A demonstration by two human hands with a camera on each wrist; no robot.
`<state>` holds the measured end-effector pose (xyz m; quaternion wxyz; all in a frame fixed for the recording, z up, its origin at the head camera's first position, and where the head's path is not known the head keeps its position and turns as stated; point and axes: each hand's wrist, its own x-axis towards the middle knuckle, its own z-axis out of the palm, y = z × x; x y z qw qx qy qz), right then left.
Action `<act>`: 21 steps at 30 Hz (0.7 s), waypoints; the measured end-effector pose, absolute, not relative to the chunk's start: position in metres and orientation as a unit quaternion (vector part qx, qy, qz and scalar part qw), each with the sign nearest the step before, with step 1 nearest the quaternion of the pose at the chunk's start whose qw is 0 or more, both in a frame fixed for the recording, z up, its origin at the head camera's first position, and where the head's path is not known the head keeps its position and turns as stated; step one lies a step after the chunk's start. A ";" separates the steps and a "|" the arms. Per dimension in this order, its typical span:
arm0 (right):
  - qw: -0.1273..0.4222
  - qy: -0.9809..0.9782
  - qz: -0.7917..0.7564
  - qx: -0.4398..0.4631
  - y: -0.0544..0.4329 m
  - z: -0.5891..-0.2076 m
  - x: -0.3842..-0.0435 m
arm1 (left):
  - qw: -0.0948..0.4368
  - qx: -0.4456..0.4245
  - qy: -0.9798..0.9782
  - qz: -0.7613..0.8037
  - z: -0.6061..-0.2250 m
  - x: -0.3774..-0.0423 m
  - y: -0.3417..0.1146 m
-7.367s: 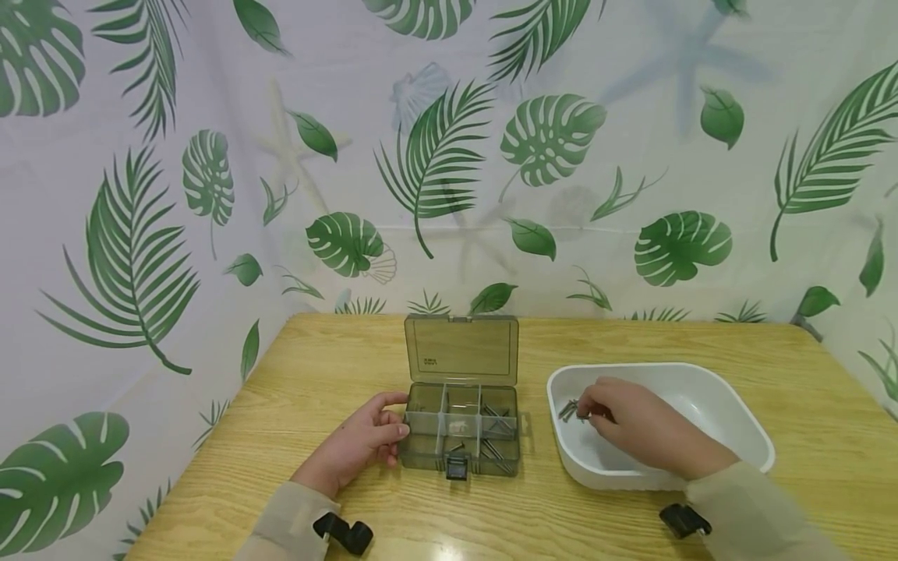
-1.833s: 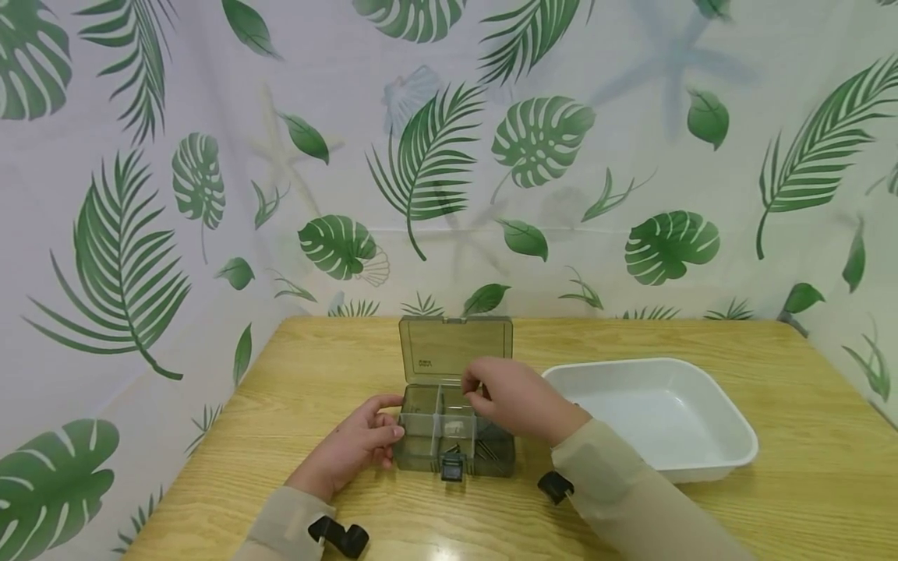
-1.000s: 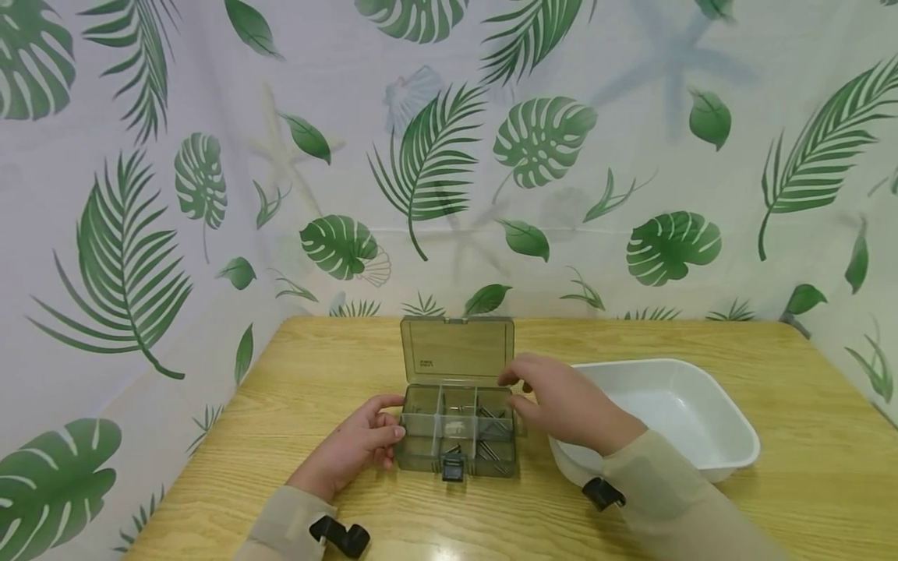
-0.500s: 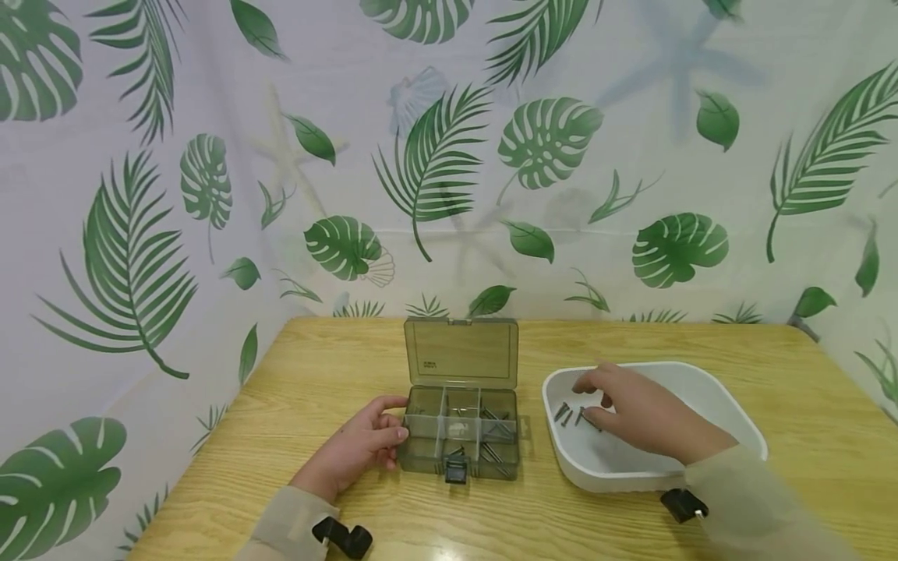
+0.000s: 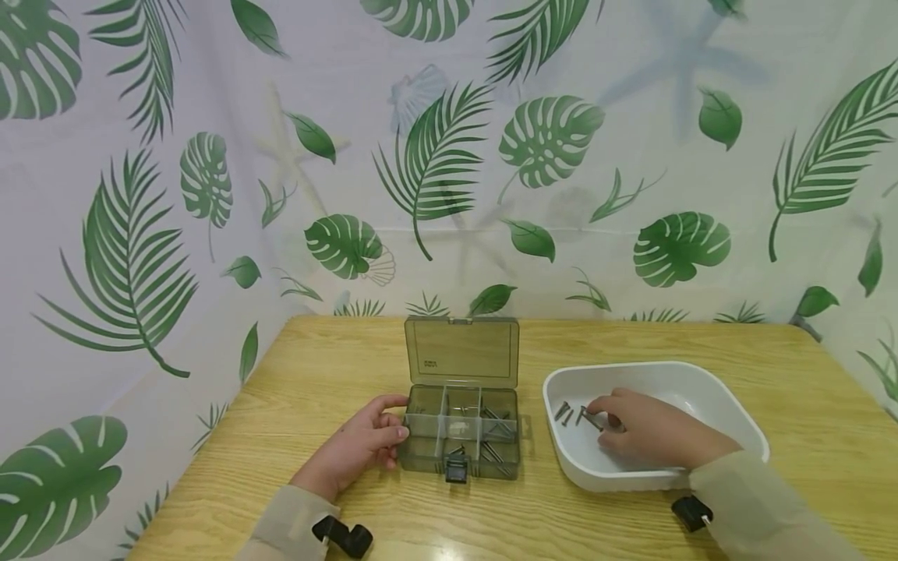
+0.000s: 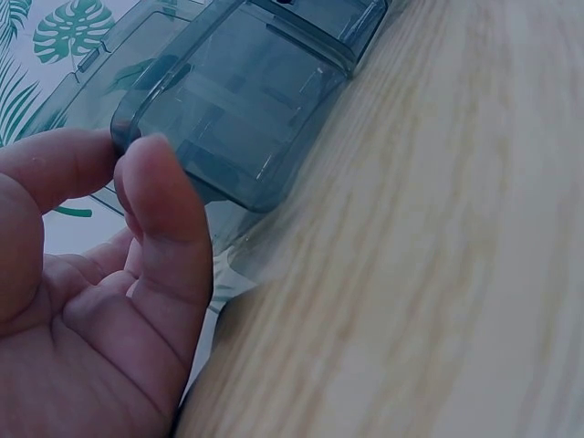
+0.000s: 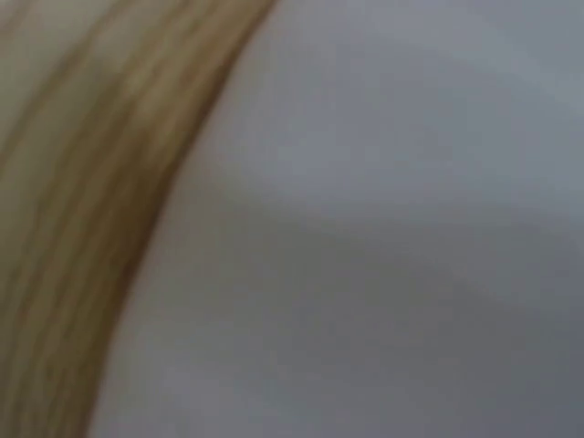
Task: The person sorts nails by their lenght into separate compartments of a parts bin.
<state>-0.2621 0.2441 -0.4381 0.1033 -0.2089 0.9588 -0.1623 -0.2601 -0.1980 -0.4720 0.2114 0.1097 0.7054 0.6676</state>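
A smoky clear compartment box (image 5: 424, 452) stands on the table with its lid (image 5: 463, 351) raised. My left hand (image 5: 368, 436) pinches the box's left edge between thumb and fingers; the left wrist view shows the thumb at its corner. Dark screws (image 5: 496, 421) lie in the right compartments, more in the front middle one, and small shiny pieces (image 5: 461, 409) in the back middle one. In the white tray (image 5: 575, 467), my right hand (image 5: 648, 428) reaches down, thumb and index finger apart around a screw (image 5: 592, 419). Several other screws (image 5: 563, 411) lie left of it.
The wooden table (image 5: 337, 351) carries the box at its middle and the tray to its right. A leaf-print cloth (image 5: 449, 156) hangs behind and at both sides. In the right wrist view, the pale tray wall (image 7: 365, 228) fills most of the frame, blurred.
My right hand went from the tray to the back of the box, then returned and lowered to the screws. Shiny pieces now show in the back middle compartment. My left hand stayed put.
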 end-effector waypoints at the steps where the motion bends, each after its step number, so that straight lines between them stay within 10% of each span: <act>1: 0.104 0.960 -0.160 -0.207 0.244 -0.439 -0.262 | 0.212 0.109 0.705 0.668 -0.472 -0.260 -0.198; 21: 0.113 0.954 -0.153 -0.230 0.238 -0.441 -0.259 | 0.213 0.110 0.710 0.662 -0.472 -0.260 -0.197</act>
